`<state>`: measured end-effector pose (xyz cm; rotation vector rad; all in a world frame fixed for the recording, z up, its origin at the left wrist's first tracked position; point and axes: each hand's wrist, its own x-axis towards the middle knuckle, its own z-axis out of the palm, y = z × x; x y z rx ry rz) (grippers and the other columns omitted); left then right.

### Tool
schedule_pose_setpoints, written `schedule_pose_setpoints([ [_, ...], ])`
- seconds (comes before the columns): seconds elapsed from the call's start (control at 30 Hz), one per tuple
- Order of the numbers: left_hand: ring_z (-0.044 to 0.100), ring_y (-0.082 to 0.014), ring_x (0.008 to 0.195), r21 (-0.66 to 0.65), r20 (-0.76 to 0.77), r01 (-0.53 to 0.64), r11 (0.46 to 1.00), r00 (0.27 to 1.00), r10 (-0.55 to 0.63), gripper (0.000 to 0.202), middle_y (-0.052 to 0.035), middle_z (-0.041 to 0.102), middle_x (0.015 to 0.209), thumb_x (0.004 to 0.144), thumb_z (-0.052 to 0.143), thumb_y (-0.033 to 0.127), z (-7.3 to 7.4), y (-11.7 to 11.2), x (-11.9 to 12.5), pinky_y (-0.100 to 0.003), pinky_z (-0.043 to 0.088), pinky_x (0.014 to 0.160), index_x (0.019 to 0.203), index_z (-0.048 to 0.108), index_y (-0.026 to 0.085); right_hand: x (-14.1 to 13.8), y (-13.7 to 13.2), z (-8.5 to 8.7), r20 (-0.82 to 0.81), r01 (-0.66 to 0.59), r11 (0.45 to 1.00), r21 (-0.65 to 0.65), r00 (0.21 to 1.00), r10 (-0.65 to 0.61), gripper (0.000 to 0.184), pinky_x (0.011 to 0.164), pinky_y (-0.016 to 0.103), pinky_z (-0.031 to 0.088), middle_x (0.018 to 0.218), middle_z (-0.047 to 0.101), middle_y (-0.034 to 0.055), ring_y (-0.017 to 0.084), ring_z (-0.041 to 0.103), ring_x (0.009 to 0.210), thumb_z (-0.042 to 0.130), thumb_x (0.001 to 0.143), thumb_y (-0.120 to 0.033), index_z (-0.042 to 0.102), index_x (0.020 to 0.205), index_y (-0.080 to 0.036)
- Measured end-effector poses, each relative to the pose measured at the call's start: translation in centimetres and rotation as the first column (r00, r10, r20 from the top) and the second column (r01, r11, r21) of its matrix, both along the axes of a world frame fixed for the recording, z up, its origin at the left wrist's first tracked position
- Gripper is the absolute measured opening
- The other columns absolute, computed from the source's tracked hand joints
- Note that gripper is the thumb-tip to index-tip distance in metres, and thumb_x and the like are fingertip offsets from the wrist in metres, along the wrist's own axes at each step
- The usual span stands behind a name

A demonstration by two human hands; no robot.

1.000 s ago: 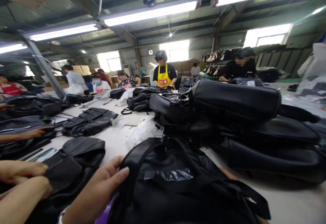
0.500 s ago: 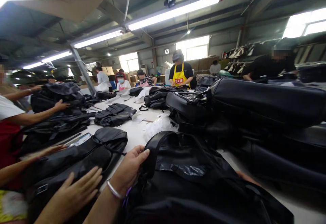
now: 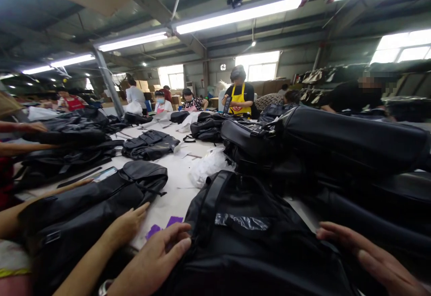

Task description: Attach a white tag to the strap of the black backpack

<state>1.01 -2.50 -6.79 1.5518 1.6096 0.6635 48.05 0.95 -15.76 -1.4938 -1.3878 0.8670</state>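
Observation:
A black backpack [image 3: 256, 246] lies on the table right in front of me, with a shiny clear strip [image 3: 241, 221] across its upper panel. At the backpack's left edge is my left hand [image 3: 156, 258], its thumb and fingers apart, wearing a silver bracelet [image 3: 105, 288]. My right hand [image 3: 368, 253] is beside the right edge with fingers stretched out, holding nothing. Purple pieces [image 3: 164, 226] show on the table just beyond my left hand. To the left, a co-worker's hand [image 3: 129, 224] rests along another black backpack [image 3: 90, 215].
Several black bags [image 3: 350, 141] are piled at the right. Crumpled white plastic [image 3: 210, 166] lies behind my backpack on the white table [image 3: 180, 186]. Another backpack [image 3: 150, 144] lies further back. Co-workers stand around the table, one in a yellow apron [image 3: 237, 98].
My left hand has let go of the backpack's upper strap and moved down its left edge. My right hand has come out into view at the right. The purple pieces now show more fully.

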Motion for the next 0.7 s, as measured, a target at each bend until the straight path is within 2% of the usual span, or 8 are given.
schedule_pose_setpoints([
  [0.07,0.059,-0.0283,0.112,0.031,-0.142,-0.016,0.999,0.99,0.02,0.046,-0.0053,0.067,0.119,0.083,0.056,0.056,-0.4,-0.6,-0.3,-0.039,0.044,0.1,0.118,0.065,0.027,-1.1,-1.3,1.7,0.129,-0.096,0.995,-0.039,0.987,0.101,0.056,0.099,0.046,0.049,0.119,0.068,0.0099,0.039,0.059,0.114,0.075,0.06,-0.057,0.073,0.11,-0.03],
  [0.17,0.058,-0.0288,0.114,0.03,-0.187,-0.014,0.999,0.982,0.02,0.046,-0.0051,0.066,0.122,0.083,0.054,0.057,-1.0,-1.5,-0.8,-0.04,0.043,0.103,0.118,0.066,0.028,-2.3,-1.7,2.6,0.211,-0.114,0.991,-0.069,0.969,0.126,0.045,0.102,0.045,0.047,0.117,0.069,0.0072,0.039,0.057,0.116,0.08,0.059,-0.048,0.077,0.099,-0.03],
  [0.33,0.054,-0.0293,0.119,0.0,-0.126,0.006,1.0,0.992,-0.006,0.048,-0.0043,0.063,0.128,0.082,0.057,0.054,-2.0,-2.5,-1.5,-0.042,0.038,0.107,0.124,0.063,0.031,-1.6,-0.4,2.8,0.182,-0.148,0.962,-0.228,0.965,0.191,0.046,0.081,0.037,0.059,0.107,0.073,0.0073,0.036,0.065,0.103,0.079,0.061,-0.047,0.076,0.103,-0.03],
  [0.47,0.054,-0.0274,0.117,-0.041,-0.05,0.084,0.996,0.995,-0.086,0.054,-0.005,0.059,0.132,0.083,0.058,0.05,-2.6,-2.9,-1.4,-0.039,0.04,0.104,0.134,0.053,0.031,-2.3,-0.1,4.6,0.209,-0.105,0.956,-0.275,0.964,0.166,0.033,0.075,0.037,0.06,0.095,0.075,0.0081,0.036,0.068,0.092,0.084,0.05,-0.043,0.079,0.079,-0.03],
  [0.57,0.058,-0.0238,0.106,-0.062,0.037,0.173,0.983,0.985,-0.171,0.06,-0.0063,0.06,0.127,0.082,0.06,0.043,-2.7,-3.0,-1.0,-0.034,0.045,0.096,0.139,0.045,0.03,-3.8,-0.3,5.9,0.233,-0.149,0.936,-0.32,0.945,0.23,0.027,0.08,0.043,0.059,0.091,0.075,0.0078,0.037,0.068,0.092,0.083,0.052,-0.044,0.078,0.074,-0.03],
  [0.63,0.058,-0.0196,0.09,-0.074,0.105,0.222,0.972,0.971,-0.214,0.066,-0.007,0.061,0.122,0.079,0.063,0.039,-2.7,-2.8,-0.8,-0.03,0.048,0.083,0.141,0.042,0.028,-4.3,-0.3,6.1,0.275,-0.147,0.928,-0.344,0.929,0.249,0.03,0.089,0.046,0.055,0.097,0.075,0.0073,0.038,0.066,0.098,0.081,0.054,-0.047,0.078,0.079,-0.032],
  [0.7,0.052,-0.0142,0.074,-0.077,0.209,0.245,0.966,0.952,-0.225,0.075,-0.0068,0.06,0.117,0.073,0.067,0.033,-2.7,-2.7,-0.7,-0.026,0.046,0.069,0.143,0.039,0.027,-4.2,-0.2,5.7,0.307,-0.125,0.929,-0.348,0.921,0.239,0.038,0.097,0.048,0.05,0.106,0.073,0.0067,0.039,0.063,0.107,0.081,0.054,-0.048,0.078,0.089,-0.033],
])
